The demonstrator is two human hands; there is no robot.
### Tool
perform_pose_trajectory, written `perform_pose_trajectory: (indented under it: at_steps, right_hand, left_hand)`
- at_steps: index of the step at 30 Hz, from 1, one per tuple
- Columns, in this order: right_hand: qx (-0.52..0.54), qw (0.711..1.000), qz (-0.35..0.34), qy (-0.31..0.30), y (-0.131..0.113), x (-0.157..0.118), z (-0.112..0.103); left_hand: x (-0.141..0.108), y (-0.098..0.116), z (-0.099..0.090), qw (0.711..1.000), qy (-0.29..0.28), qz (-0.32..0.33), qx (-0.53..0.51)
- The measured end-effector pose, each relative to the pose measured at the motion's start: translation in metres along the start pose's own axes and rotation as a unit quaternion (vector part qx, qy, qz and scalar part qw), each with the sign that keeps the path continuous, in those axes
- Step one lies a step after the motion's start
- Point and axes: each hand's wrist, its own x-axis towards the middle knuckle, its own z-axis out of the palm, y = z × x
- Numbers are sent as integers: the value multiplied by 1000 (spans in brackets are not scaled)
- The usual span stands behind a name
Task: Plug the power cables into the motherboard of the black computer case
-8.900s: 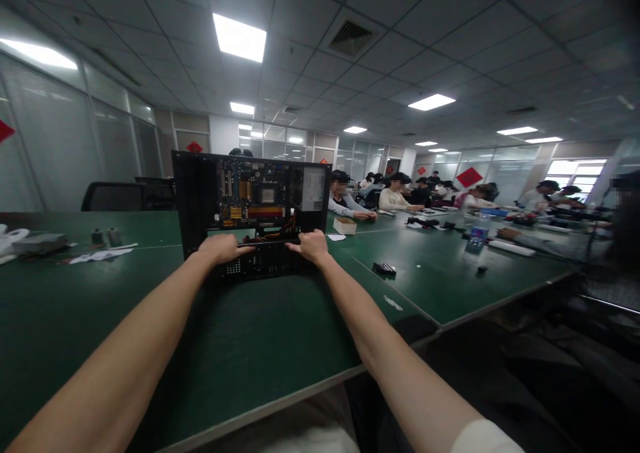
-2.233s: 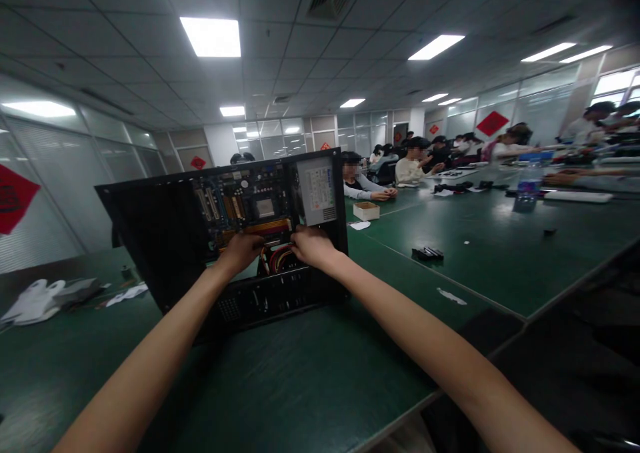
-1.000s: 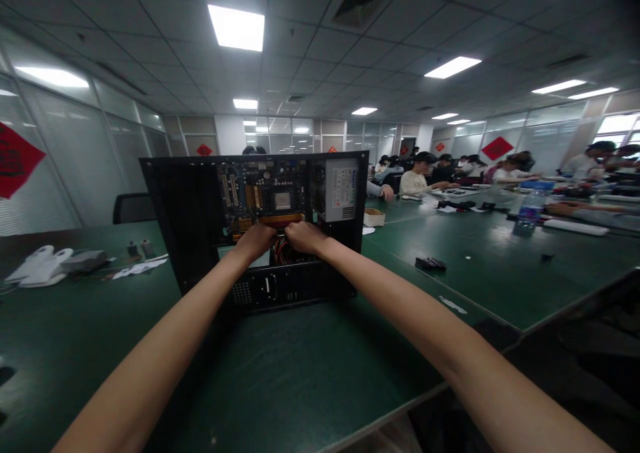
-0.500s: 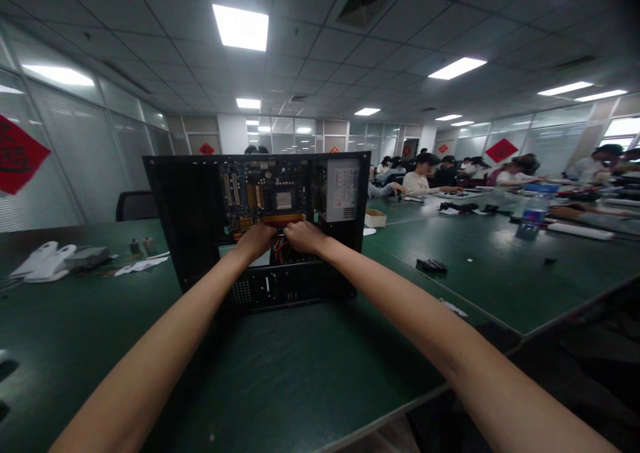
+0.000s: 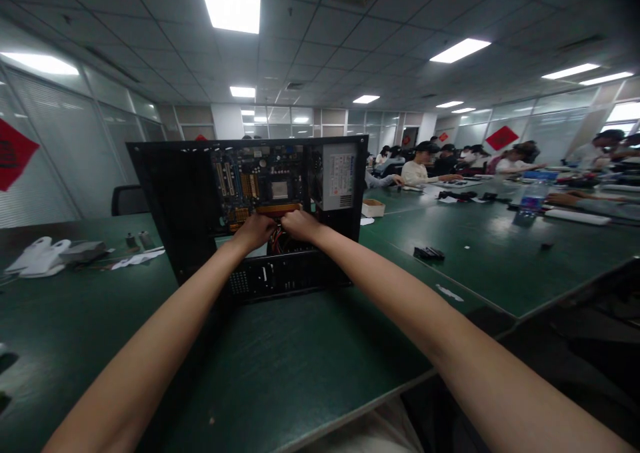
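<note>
An open black computer case (image 5: 170, 193) stands on the green table. Inside it are a motherboard (image 5: 260, 173), with a square CPU socket area (image 5: 279, 190) and orange slots, and a silver power supply (image 5: 339, 177) at the upper right. My left hand (image 5: 257, 231) is closed at the board's lower edge, just below the long orange memory slots (image 5: 277, 209). Close beside it, my right hand (image 5: 299, 226) is closed too, knuckles up. Whatever the fingertips pinch is hidden behind the hands. Coloured wires (image 5: 281, 243) hang just under them.
On the left of the table (image 5: 280, 366) lie a white plastic item (image 5: 40, 256), a grey box (image 5: 85, 253) and paper scraps (image 5: 137, 258). Right of the case are a small open box (image 5: 373, 207), a black part (image 5: 429, 253) and a bottle (image 5: 533, 198). Several people work farther back.
The view has shifted slightly, so the case sits a little higher and more to the left. Both hands stay together at the same spot on the board, still closed.
</note>
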Motion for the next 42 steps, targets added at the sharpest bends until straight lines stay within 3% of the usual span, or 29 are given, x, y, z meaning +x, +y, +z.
perform_pose_trajectory:
  at_steps: [32, 39, 42]
  right_hand:
    - [101, 987, 122, -6, -1, -11, 0]
    - [96, 988, 123, -9, -3, -15, -10]
    - [90, 988, 123, 0, -5, -26, -19]
  left_hand:
    - [2, 12, -8, 998, -22, 20, 59]
    - [1, 9, -6, 999, -15, 12, 40]
    - [-11, 7, -14, 999, 29, 0, 14]
